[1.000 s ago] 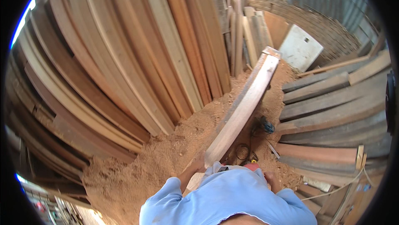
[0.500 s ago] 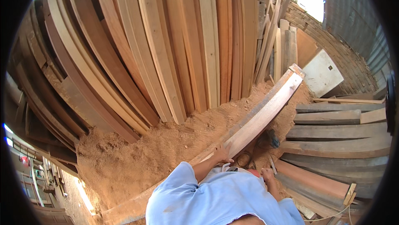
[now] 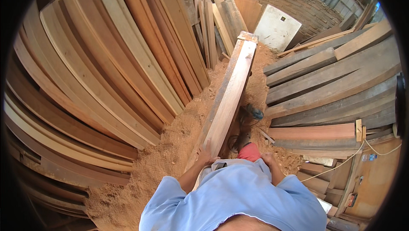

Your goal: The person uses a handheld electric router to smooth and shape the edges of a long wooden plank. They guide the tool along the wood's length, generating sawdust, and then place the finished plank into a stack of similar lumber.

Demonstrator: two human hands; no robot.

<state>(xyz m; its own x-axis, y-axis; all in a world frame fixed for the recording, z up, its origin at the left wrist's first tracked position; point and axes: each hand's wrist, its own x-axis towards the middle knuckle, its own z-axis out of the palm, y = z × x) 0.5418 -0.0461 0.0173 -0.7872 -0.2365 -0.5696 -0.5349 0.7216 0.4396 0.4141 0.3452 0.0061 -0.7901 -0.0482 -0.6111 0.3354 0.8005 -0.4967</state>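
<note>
Resting on wood: the long beam (image 3: 228, 105) is touched on top, near the body, by the left hand (image 3: 205, 157), its fingers stretched out.
Right hand (image 3: 268, 159): it is held beside the red cloth (image 3: 249, 151); whether anything is gripped cannot be told.
Beam's place: it is set in the middle, over sawdust (image 3: 159, 169).
Open room: a strip is left toward the tall boards (image 3: 100, 60), a thinner one toward the stacked planks (image 3: 332, 84).
Hidden: the beam's near end is covered by the blue shirt (image 3: 238, 192); a dark blue-green thing (image 3: 257, 112) is hard to make out.
</note>
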